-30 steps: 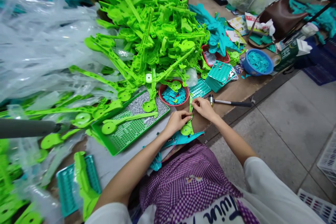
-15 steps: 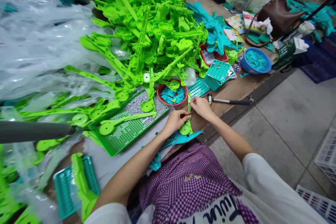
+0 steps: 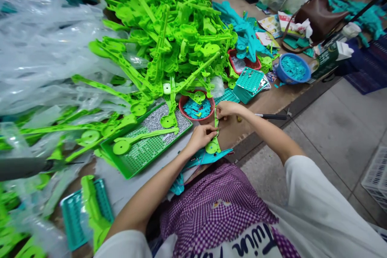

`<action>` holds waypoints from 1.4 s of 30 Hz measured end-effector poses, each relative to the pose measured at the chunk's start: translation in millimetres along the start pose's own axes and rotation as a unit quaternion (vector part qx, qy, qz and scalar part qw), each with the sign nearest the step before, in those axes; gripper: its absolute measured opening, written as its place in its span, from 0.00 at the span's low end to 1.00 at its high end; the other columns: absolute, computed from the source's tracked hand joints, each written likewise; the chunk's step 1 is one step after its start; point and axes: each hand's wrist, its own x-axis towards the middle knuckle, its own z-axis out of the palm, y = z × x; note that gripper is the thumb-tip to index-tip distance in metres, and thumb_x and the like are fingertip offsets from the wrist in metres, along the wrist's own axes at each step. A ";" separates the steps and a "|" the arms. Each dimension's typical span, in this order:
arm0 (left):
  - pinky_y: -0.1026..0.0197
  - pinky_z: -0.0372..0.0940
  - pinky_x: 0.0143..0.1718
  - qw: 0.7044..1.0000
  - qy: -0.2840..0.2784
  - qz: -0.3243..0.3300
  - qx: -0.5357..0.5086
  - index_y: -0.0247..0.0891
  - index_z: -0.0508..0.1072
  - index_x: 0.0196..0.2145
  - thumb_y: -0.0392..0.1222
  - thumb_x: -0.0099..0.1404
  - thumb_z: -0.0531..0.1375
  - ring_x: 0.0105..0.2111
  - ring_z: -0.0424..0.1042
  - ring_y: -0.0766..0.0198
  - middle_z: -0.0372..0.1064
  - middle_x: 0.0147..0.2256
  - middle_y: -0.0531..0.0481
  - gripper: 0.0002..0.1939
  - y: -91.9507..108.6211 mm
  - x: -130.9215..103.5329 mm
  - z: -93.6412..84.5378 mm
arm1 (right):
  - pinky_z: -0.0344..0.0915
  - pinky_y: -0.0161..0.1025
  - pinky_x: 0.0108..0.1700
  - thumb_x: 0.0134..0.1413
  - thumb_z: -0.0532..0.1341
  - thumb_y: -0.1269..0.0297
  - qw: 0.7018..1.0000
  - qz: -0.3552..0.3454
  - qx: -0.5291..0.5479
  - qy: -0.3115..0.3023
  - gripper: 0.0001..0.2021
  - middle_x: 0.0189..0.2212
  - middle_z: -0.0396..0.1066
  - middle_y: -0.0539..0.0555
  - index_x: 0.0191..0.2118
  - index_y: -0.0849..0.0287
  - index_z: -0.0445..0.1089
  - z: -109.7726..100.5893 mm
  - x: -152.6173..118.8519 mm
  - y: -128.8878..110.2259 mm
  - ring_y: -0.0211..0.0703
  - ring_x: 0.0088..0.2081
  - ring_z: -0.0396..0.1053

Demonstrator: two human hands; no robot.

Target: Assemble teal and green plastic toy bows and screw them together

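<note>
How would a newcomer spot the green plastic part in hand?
Near the big lime-green plastic heap, find the round red bowl of teal pieces. To its lower right is the slim lime-green part with a round end, the only one the left hand touches.

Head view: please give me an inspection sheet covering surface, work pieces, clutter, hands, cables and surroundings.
Surface: brown bench top, crowded.
Work pieces: slim green part; turquoise part by its lower end.
Clutter: heap of green pieces, plastic wrapping, green tray, black handle.
Hands: left hand touches the green part's middle, right hand its upper end; grips unclear.
Cables: nothing seen.
Surroundings: tiled floor, white crate at right edge.
</note>
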 end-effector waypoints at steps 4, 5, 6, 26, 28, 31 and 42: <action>0.58 0.68 0.41 1.000 0.003 0.000 0.000 0.38 0.81 0.38 0.38 0.60 0.62 0.37 0.78 0.56 0.80 0.39 0.47 0.09 -1.4 -0.3 -0.4 | 0.60 0.31 0.28 0.47 0.67 0.71 0.998 -0.048 -0.028 -0.041 0.03 0.17 0.71 0.49 0.25 0.62 0.73 -12.4 7.9 -2.6 0.38 0.24 0.71; 0.58 0.68 0.41 1.000 0.003 0.000 0.000 0.37 0.81 0.38 0.39 0.61 0.62 0.37 0.78 0.56 0.80 0.39 0.47 0.09 -2.0 -0.4 -0.1 | 0.60 0.30 0.27 0.48 0.67 0.71 0.997 -0.059 -0.012 -0.042 0.03 0.18 0.72 0.48 0.26 0.62 0.73 -11.5 7.2 -0.5 0.37 0.23 0.71; 0.58 0.68 0.41 1.000 0.001 0.002 0.002 0.37 0.80 0.38 0.39 0.61 0.62 0.37 0.77 0.56 0.80 0.39 0.46 0.09 -2.6 -0.6 0.4 | 0.59 0.29 0.27 0.49 0.66 0.70 0.997 -0.068 0.007 -0.035 0.02 0.19 0.72 0.48 0.28 0.62 0.73 -9.2 5.7 2.2 0.36 0.23 0.70; 0.46 0.60 0.61 0.975 -0.026 0.145 0.167 0.38 0.69 0.39 0.34 0.66 0.53 0.61 0.62 0.51 0.53 0.66 0.38 0.06 1.1 -2.5 4.1 | 0.56 0.29 0.29 0.51 0.63 0.68 0.992 -0.034 0.036 0.115 0.07 0.29 0.77 0.50 0.35 0.61 0.77 19.2 -12.1 7.8 0.35 0.30 0.71; 0.48 0.60 0.61 0.977 -0.026 0.151 0.150 0.38 0.69 0.39 0.35 0.66 0.53 0.63 0.61 0.52 0.54 0.66 0.39 0.05 -2.4 -2.4 3.3 | 0.58 0.28 0.29 0.51 0.62 0.70 0.991 -0.038 0.077 0.099 0.08 0.27 0.77 0.50 0.37 0.63 0.77 20.7 -10.9 8.6 0.34 0.28 0.71; 0.48 0.61 0.60 0.982 -0.020 0.142 0.123 0.38 0.70 0.38 0.36 0.66 0.54 0.62 0.62 0.53 0.56 0.65 0.38 0.06 -4.7 -3.9 3.5 | 0.60 0.27 0.29 0.51 0.61 0.72 0.990 -0.043 0.111 0.080 0.07 0.25 0.77 0.50 0.35 0.63 0.76 21.1 -7.7 10.2 0.34 0.27 0.72; 0.52 0.64 0.56 0.987 0.026 0.133 0.085 0.39 0.73 0.36 0.37 0.66 0.55 0.53 0.69 0.56 0.66 0.54 0.42 0.07 -8.9 -6.6 9.5 | 0.56 0.29 0.24 0.49 0.62 0.67 0.997 0.044 0.029 0.065 0.08 0.21 0.75 0.54 0.30 0.65 0.77 10.0 -10.1 -14.8 0.36 0.22 0.68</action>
